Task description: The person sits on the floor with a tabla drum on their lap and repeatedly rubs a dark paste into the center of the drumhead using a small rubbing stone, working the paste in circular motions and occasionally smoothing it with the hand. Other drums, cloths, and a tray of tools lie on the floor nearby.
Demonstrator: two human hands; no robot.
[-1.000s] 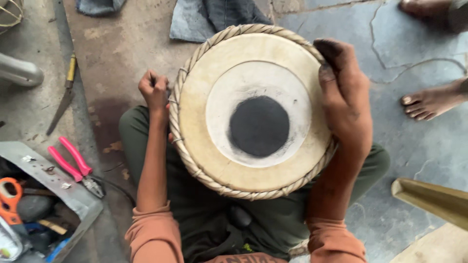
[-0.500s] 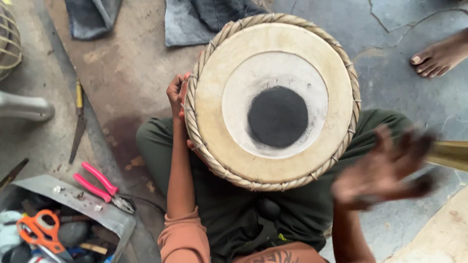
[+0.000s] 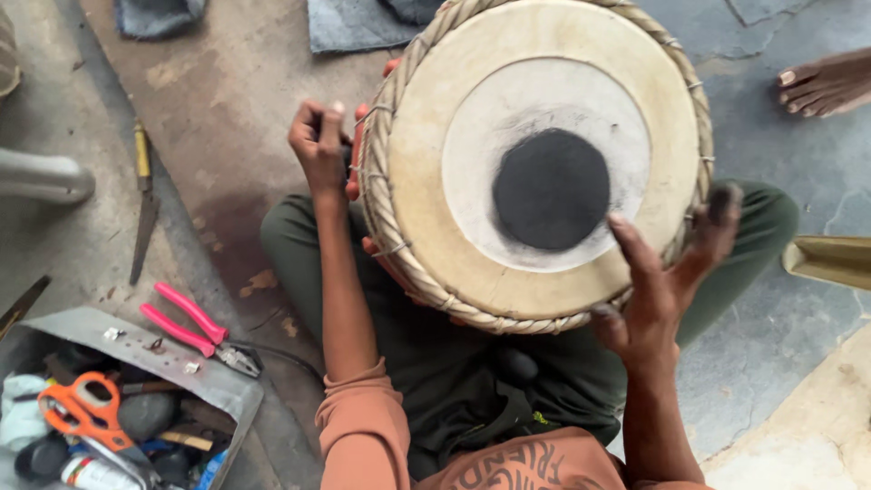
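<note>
A round hand drum (image 3: pixel 535 163) rests on my lap, its pale skin head facing up with a white ring and a black centre patch, laced around the rim with woven cord. My left hand (image 3: pixel 319 141) is closed in a fist at the drum's left side, gripping the lacing there. My right hand (image 3: pixel 662 272) is at the drum's lower right edge, fingers spread and dark-stained, fingertips touching the head near the rim. It holds nothing.
Pink-handled pliers (image 3: pixel 195 327) lie on a grey metal toolbox (image 3: pixel 136 349) at lower left, with orange scissors (image 3: pixel 86 413) inside. A knife-like tool (image 3: pixel 143 204) lies on the floor at left. Another person's bare foot (image 3: pixel 826 82) is at upper right; a brass-coloured object (image 3: pixel 830 259) is at right.
My right hand left the drum's right rim, swung out to the lower right, and now lands open on the head's lower right edge. The left hand stays at the lacing.
</note>
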